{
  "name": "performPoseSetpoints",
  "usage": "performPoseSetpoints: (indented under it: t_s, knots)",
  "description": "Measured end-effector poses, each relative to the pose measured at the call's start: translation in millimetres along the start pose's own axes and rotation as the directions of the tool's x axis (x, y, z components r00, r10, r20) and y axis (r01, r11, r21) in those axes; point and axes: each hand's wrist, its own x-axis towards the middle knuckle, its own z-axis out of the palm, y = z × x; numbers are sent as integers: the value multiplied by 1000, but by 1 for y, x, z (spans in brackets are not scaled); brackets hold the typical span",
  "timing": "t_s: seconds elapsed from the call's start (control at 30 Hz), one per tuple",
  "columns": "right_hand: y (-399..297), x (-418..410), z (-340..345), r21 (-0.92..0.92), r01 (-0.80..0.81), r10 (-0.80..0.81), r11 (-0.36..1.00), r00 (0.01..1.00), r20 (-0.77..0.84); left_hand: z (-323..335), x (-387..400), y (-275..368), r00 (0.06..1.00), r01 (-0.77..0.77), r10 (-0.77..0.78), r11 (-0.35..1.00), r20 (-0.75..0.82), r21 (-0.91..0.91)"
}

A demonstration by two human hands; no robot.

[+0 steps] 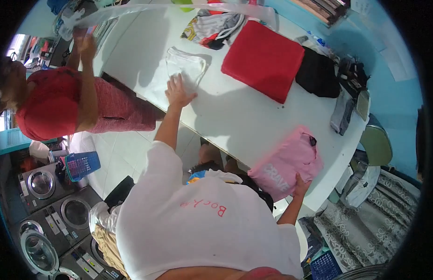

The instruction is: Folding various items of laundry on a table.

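My left hand [179, 93] is spread on the white tabletop, fingertips touching the near edge of a small white folded cloth [185, 64]. It holds nothing. My right hand [301, 185] grips the near right edge of a folded pink shirt [286, 162], which bears pale lettering and a dark neck label. Part of the shirt rests on the table, and its near end reaches the table's front edge. Between and beyond my hands lies a folded red cloth [263, 61], perhaps a towel. A black folded cloth [318, 73] lies against its right side.
A person in red [55, 103] stands at the left, holding up clear plastic [132, 10] over the table [209, 112]. White patterned clothing [213, 28] and grey socks [342, 110] lie on the table. Front-loading machines [41, 183], a blue basket [84, 166] and a green chair [377, 143] surround it.
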Motion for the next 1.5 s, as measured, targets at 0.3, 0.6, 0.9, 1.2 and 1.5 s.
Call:
performPoseSetpoints:
  t_s: [0.3,0.6,0.9,1.2,1.5]
  knots:
    - [-19,-31,144,-75,56,-42,996,984,174,4,48,-33,879,-36,-53,984,475,175]
    - [-17,-50,378,39,-22,10,999,955,296,-63,92,-141,876,18,331,705,351,-709]
    - [7,-30,537,-57,233,-188,971,885,426,-101,89,-77,910,-103,243,917,336,-385]
    - [-19,2,518,-562,269,2,782,901,434,-19,63,-78,887,-301,376,911,267,-282]
    - [-17,-30,517,-501,356,-234,789,928,291,-3,123,-130,839,351,-8,772,544,-530]
